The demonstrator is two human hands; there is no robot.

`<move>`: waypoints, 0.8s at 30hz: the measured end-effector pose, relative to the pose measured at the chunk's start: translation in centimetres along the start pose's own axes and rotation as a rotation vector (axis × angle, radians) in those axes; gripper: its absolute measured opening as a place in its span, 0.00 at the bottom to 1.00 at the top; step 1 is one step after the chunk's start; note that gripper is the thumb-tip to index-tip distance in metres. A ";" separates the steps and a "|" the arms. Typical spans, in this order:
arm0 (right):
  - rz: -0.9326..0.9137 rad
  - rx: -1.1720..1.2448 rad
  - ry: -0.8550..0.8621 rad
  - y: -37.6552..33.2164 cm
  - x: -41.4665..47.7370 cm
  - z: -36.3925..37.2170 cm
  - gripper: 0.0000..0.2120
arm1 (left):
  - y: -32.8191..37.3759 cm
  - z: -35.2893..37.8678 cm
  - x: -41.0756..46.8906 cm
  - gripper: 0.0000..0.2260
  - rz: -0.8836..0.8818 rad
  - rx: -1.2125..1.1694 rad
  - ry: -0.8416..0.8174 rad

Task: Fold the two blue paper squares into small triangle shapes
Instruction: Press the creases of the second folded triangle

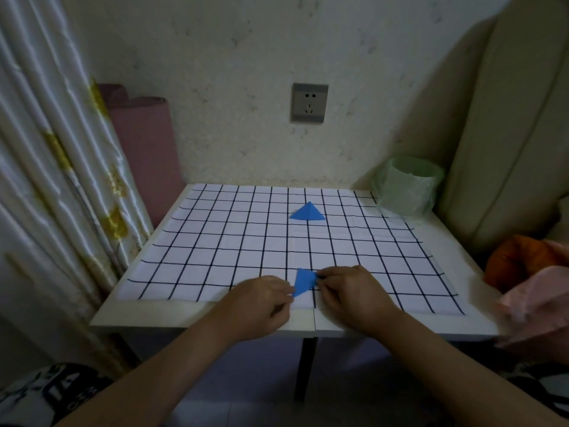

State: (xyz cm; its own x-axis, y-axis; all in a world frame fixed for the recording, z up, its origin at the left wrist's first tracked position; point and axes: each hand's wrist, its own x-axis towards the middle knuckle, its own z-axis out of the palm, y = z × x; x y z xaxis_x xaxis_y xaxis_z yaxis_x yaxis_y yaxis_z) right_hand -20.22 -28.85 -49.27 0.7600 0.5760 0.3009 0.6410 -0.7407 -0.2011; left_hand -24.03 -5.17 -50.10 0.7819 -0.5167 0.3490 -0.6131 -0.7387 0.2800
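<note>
One blue paper triangle [307,212] lies flat on the far middle of the checked cloth [215,241], apart from both hands. A second blue paper [303,282], folded into a small triangle, is held near the table's front edge. My left hand [261,303] pinches its lower left tip. My right hand [354,294] pinches its upper right corner. Part of this paper is hidden under my fingers.
A small white table [154,318] carries the cloth. A green bin with a plastic liner [406,186] stands at the back right corner. Curtains hang at the left, a pink roll [147,143] leans behind, and a cushion with orange and pink cloth sits right.
</note>
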 end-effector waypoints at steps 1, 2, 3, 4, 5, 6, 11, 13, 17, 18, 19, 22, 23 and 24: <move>0.004 0.008 0.003 0.0 0.1 0.1 0.13 | -0.1 0.1 0.2 0.15 -0.015 -0.001 0.002; 0.006 0.012 0.003 0.1 0.2 0.2 0.12 | -0.1 0.1 0.5 0.15 -0.046 -0.012 0.007; 0.010 0.015 -0.004 0.2 0.5 0.2 0.12 | -0.1 0.1 0.8 0.15 -0.085 -0.035 0.019; 0.019 0.023 -0.014 0.3 0.7 0.2 0.12 | -0.2 0.0 1.3 0.14 -0.134 -0.060 0.039; 0.030 0.032 -0.028 0.5 1.0 0.1 0.11 | -0.3 -0.1 1.8 0.14 -0.182 -0.091 0.069; 0.038 0.041 -0.041 0.6 1.4 0.0 0.10 | -0.4 0.0 2.2 0.14 -0.235 -0.112 0.094; 0.103 0.110 -0.068 0.8 2.8 -0.1 0.07 | -0.8 1.0 3.8 0.35 -0.379 -0.073 -0.033; 0.143 0.122 -0.060 1.0 3.3 -0.2 0.08 | -0.8 1.3 4.2 0.32 -0.396 -0.093 -0.020; 0.199 0.102 -0.128 1.4 3.7 -0.6 0.20 | -0.8 1.7 4.4 0.23 -0.438 -0.198 0.025; 0.205 0.089 -0.152 1.4 3.8 -0.7 0.21 | -0.8 1.7 4.5 0.21 -0.449 -0.221 0.031; 0.207 0.084 -0.172 1.4 3.9 -0.9 0.20 | -0.7 1.6 4.5 0.20 -0.460 -0.237 0.043; 0.255 0.179 -0.196 1.2 4.3 -1.1 0.09 | -0.7 1.4 4.5 0.24 -0.505 -0.268 0.063; 0.285 0.224 -0.200 1.2 4.4 -1.0 0.06 | -0.8 1.3 4.5 0.26 -0.519 -0.269 0.053; 0.314 0.265 -0.203 1.1 4.5 -1.0 0.06 | -0.9 1.2 4.5 0.26 -0.524 -0.259 0.041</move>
State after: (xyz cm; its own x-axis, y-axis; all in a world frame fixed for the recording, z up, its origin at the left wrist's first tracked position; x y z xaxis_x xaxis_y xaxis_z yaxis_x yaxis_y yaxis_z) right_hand -16.19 -27.43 -47.22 0.9106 0.4133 0.0036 0.3611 -0.7914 -0.4932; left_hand -19.82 -7.38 -49.87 0.9863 -0.0905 0.1377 -0.1578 -0.7587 0.6321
